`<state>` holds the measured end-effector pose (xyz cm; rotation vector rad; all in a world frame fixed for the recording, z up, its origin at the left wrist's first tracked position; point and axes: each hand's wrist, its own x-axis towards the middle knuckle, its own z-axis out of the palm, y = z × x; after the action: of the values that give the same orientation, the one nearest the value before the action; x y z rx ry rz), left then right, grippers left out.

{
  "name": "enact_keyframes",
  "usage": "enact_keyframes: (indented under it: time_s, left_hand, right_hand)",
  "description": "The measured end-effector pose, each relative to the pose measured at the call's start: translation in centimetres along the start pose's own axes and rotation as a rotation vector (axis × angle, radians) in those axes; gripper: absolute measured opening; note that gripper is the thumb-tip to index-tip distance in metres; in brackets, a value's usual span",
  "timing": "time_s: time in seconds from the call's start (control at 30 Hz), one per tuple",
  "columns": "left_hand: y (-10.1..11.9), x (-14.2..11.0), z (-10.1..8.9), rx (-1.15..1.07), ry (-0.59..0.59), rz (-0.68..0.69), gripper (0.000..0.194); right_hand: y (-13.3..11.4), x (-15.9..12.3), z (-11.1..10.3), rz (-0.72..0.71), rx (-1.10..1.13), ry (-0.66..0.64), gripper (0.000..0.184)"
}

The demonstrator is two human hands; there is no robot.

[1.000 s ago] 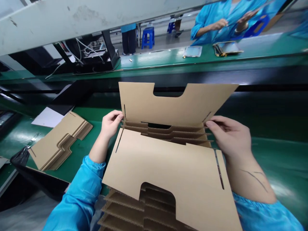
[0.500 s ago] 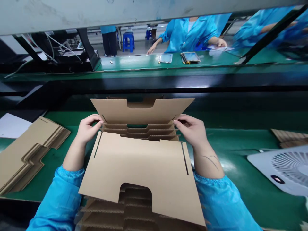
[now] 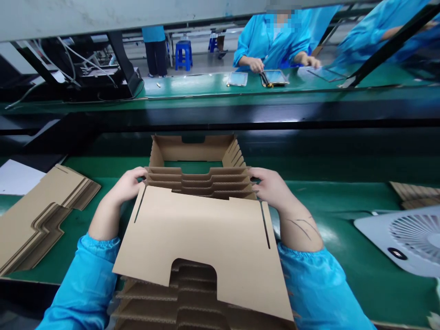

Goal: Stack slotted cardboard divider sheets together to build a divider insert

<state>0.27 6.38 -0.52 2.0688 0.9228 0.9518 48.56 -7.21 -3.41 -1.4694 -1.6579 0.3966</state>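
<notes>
Both hands are at the cardboard now! The left hand [image 3: 128, 185] pinches one end of the farthest divider [image 3: 160, 170], the right hand [image 3: 273, 187] has the other end between thumb and fingers, and that divider spans the gap between them, sitting low, level with its neighbours. Beyond both hands rises the cardboard frame [image 3: 168, 150], its far wall notched, and there on the side just past the right hand, a run of slots [image 3: 237, 156] with no divider across them.

So how far along? Just nearer than the hands, several dividers stand in a tight row; nearer again, more edges [image 3: 147, 293] show under a loose sheet [image 3: 199, 220] lying sloped over the top, slits at both ends, its cut-out towards the person. Much of the row looks filled, I'd judge; the far slots and that loose sheet look like what's left. Whether the farthest divider is fully seated, I can't tell.

Out beyond the left forearm, a stack of cut cardboard [image 3: 37, 215] lies on the green surface [image 3: 343, 284], apart from the frame; well right of the right hand, a pale fan [image 3: 412, 238].
</notes>
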Motion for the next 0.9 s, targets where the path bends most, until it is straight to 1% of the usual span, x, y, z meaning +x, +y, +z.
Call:
enact_keyframes:
  time_s: [0.03, 0.07, 0.1, 0.13, 0.17, 0.2, 0.23, 0.27, 0.3, 0.33, 0.37, 0.4, 0.47, 0.53, 0.6, 0.67, 0.77, 0.9]
  left_hand:
    - [-0.1, 0.0, -0.1, -0.006, -0.05, -0.006, 0.025]
    - [-0.2, 0.1, -0.3, -0.025, -0.076, -0.012, 0.025]
    - [-0.4, 0.0, -0.5, -0.065, -0.08, -0.018, 0.026]
    - [-0.6, 0.0, -0.8, -0.137, -0.065, -0.022, 0.03]
    - [-0.8, -0.2, -1.0, -0.23, -0.059, -0.022, 0.04]
    - [-1.0, -0.3, -1.4, -0.331, -0.068, -0.019, 0.055]
    - [-1.1, -0.5, -1.7, -0.426, -0.096, -0.007, 0.073]
    - [-1.2, -0.8, -1.9, -0.493, -0.141, 0.01, 0.092]
    - [-1.2, -1.0, -2.1, -0.523, -0.195, 0.025, 0.107]
    - [-1.1, -1.1, -2.1, -0.522, -0.244, 0.035, 0.119]
    - [-0.9, -1.3, -2.1, -0.508, -0.278, 0.04, 0.125]
    - [-0.6, -1.3, -2.0, -0.493, -0.294, 0.04, 0.128]
    - [0.0, -1.3, -1.7, -0.487, -0.278, 0.039, 0.126]
    - [0.5, -1.1, -1.3, -0.504, -0.234, 0.053, 0.122]
    - [0.8, -0.9, -0.9, -0.511, -0.179, 0.062, 0.113]
    - [0.9, -0.8, -0.4, -0.505, -0.11, 0.068, 0.097]
    - [0.7, -0.5, 0.5, -0.492, 0.025, 0.075, 0.073]
    - [0.5, -0.2, 1.5, -0.432, 0.227, 0.068, 0.047]
  right_hand:
    - [0.2, 0.0, -0.1, 0.016, -0.004, -0.079, 0.03]
    - [0.4, 0.0, -0.2, 0.041, 0.001, -0.114, 0.03]
    - [0.4, 0.0, -0.4, 0.07, 0.024, -0.096, 0.03]
    - [0.4, -0.1, -0.6, 0.1, 0.07, -0.043, 0.033]
    - [0.3, -0.2, -0.8, 0.124, 0.148, 0.006, 0.038]
    - [0.2, -0.4, -1.2, 0.136, 0.254, 0.03, 0.047]
    - [0.0, -0.6, -1.6, 0.132, 0.374, 0.013, 0.061]
    - [-0.2, -0.8, -2.0, 0.113, 0.488, -0.049, 0.079]
    - [-0.4, -1.0, -2.5, 0.081, 0.574, -0.14, 0.098]
    - [-0.5, -1.2, -2.8, 0.046, 0.621, -0.232, 0.114]
    - [-0.6, -1.4, -3.2, 0.019, 0.632, -0.301, 0.125]
    - [-0.6, -1.5, -3.4, 0.004, 0.618, -0.339, 0.131]
    - [-0.5, -1.5, -3.4, 0.001, 0.576, -0.332, 0.128]
    - [-0.3, -1.3, -3.0, 0.025, 0.569, -0.282, 0.122]
    - [-0.4, -0.9, -2.3, 0.058, 0.606, -0.205, 0.113]
    - [-0.7, -0.5, -1.3, 0.092, 0.617, -0.053, 0.101]
    - [-1.7, -0.1, 0.4, 0.161, 0.531, 0.226, 0.082]
    - [-3.2, -0.1, 2.1, 0.257, 0.407, 0.426, 0.067]
